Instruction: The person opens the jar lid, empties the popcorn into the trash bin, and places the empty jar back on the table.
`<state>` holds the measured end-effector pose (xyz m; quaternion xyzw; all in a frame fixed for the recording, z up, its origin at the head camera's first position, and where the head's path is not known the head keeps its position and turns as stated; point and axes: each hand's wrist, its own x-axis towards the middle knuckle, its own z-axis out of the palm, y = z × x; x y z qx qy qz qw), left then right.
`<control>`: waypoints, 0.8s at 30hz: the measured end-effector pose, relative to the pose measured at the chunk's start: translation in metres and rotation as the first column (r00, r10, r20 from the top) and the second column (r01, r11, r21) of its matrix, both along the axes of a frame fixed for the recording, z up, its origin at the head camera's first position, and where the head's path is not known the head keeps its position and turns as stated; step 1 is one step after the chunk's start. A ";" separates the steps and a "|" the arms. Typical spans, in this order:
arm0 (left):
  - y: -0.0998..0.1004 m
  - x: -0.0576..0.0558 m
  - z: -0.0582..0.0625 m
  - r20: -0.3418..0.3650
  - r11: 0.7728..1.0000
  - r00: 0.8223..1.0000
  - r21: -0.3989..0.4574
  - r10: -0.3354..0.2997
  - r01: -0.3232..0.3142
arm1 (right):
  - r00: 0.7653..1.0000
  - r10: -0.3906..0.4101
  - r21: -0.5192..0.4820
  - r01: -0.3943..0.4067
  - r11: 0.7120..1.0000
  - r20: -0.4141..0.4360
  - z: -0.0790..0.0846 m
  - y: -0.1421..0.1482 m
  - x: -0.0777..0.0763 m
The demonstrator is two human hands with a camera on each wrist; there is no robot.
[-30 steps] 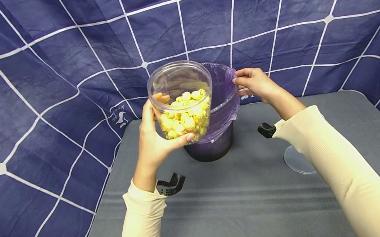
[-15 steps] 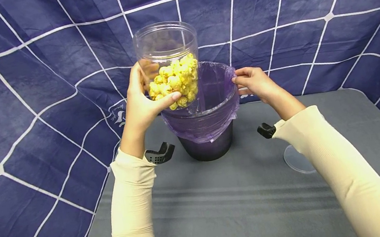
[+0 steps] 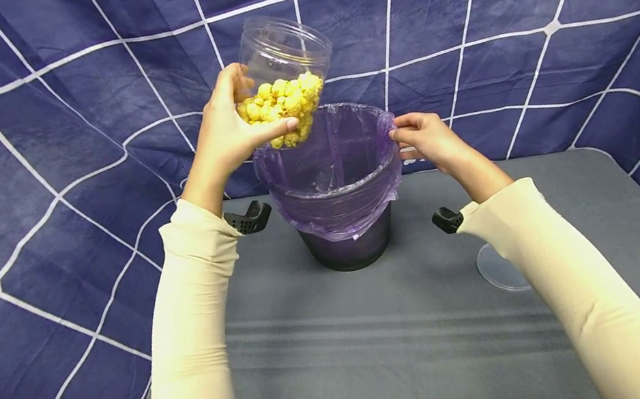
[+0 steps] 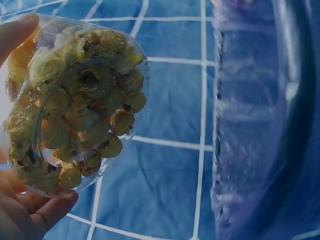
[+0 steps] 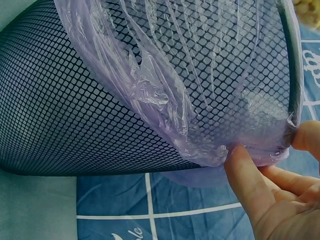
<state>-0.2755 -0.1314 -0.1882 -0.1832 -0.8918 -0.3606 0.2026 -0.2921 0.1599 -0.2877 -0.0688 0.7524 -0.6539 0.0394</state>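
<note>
My left hand (image 3: 230, 120) grips a clear plastic jar (image 3: 285, 46) around its side, raised above the left part of the bin and tilted with its mouth to the upper right. Yellow popcorn (image 3: 284, 105) fills the jar's lower part; the left wrist view shows the popcorn (image 4: 80, 105) through the jar's base. Below stands a black mesh trash can (image 3: 351, 243) lined with a purple plastic bag (image 3: 340, 207) folded over its rim. My right hand (image 3: 425, 139) pinches the bag and rim at the right side, thumb and fingers on either side in the right wrist view.
A clear round lid (image 3: 501, 269) lies on the grey tabletop (image 3: 381, 356), partly behind my right forearm. Blue cloth with white lines (image 3: 454, 14) hangs close behind the trash can and along the left side.
My left hand has lifted the popcorn jar up and away from me, then tipped it rightward over the trash can. My right hand has stayed at the rim.
</note>
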 end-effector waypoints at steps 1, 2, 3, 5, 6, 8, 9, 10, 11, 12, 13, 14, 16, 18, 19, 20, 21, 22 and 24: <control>0.000 -0.003 0.002 -0.001 0.999 1.000 -0.035 0.006 -0.006 | 1.000 -0.001 -0.002 0.001 1.000 0.000 0.000 0.000 0.000; 0.000 -0.005 0.005 -0.002 0.997 1.000 -0.072 0.011 -0.011 | 1.000 0.000 -0.003 0.000 1.000 0.000 0.000 -0.001 0.000; -0.001 -0.008 0.007 -0.008 0.994 1.000 -0.111 0.012 -0.013 | 1.000 -0.001 -0.001 0.001 1.000 0.000 0.000 -0.001 0.000; 0.000 -0.012 0.013 -0.017 0.981 1.000 -0.193 0.012 -0.015 | 1.000 0.002 0.004 -0.002 1.000 -0.001 0.001 -0.001 0.000; 0.000 -0.013 0.015 -0.016 0.972 1.000 -0.232 0.015 -0.018 | 1.000 0.001 0.006 -0.001 1.000 -0.001 0.001 -0.001 0.000; 0.001 -0.016 0.020 -0.010 0.952 1.000 -0.306 0.020 -0.022 | 1.000 -0.005 0.017 0.005 1.000 -0.001 0.001 0.000 0.000; 0.002 -0.017 0.022 -0.008 0.941 1.000 -0.339 0.023 -0.024 | 1.000 -0.004 0.022 0.004 1.000 0.000 0.002 0.000 0.000; 0.003 -0.018 0.024 -0.004 0.928 1.000 -0.371 0.029 -0.028 | 1.000 -0.002 0.026 0.002 1.000 0.000 0.002 0.000 0.001; 0.004 -0.018 0.026 0.002 0.916 0.999 -0.401 0.038 -0.034 | 1.000 -0.002 0.031 0.002 1.000 0.000 0.002 0.000 0.001; 0.005 -0.019 0.028 0.006 0.904 0.999 -0.426 0.041 -0.034 | 1.000 -0.002 0.036 0.002 0.999 -0.001 0.002 0.000 0.001; 0.007 -0.020 0.030 0.009 0.892 0.999 -0.451 0.042 -0.033 | 1.000 -0.002 0.041 0.003 0.999 -0.002 0.003 0.000 0.001; 0.008 -0.021 0.031 0.011 0.877 0.999 -0.479 0.043 -0.033 | 1.000 0.000 0.046 0.000 0.999 -0.003 0.003 0.000 0.001; 0.010 -0.023 0.033 0.010 0.846 0.999 -0.532 0.039 -0.028 | 1.000 0.003 0.060 -0.003 0.998 -0.005 0.004 0.001 0.002; 0.012 -0.024 0.035 0.007 0.816 1.000 -0.577 0.027 -0.019 | 1.000 0.004 0.071 -0.003 0.997 -0.004 0.004 0.001 0.002; 0.013 -0.025 0.035 0.007 0.800 1.000 -0.599 0.023 -0.015 | 1.000 0.006 0.077 -0.006 0.997 -0.003 0.004 0.001 0.002; 0.014 -0.026 0.034 0.005 0.783 1.000 -0.623 0.020 -0.012 | 1.000 0.006 0.079 -0.006 0.997 -0.002 0.004 0.001 0.002; 0.015 -0.026 0.034 0.002 0.768 1.000 -0.641 0.014 -0.009 | 1.000 0.006 0.081 -0.006 0.997 0.000 0.004 0.001 0.002; 0.016 -0.027 0.033 -0.003 0.751 1.000 -0.660 0.008 -0.008 | 1.000 0.005 0.081 -0.005 0.997 0.001 0.004 0.001 0.002; 0.017 -0.028 0.032 -0.013 0.714 1.000 -0.700 -0.002 -0.008 | 1.000 0.002 0.087 -0.003 0.996 0.003 0.004 0.001 0.002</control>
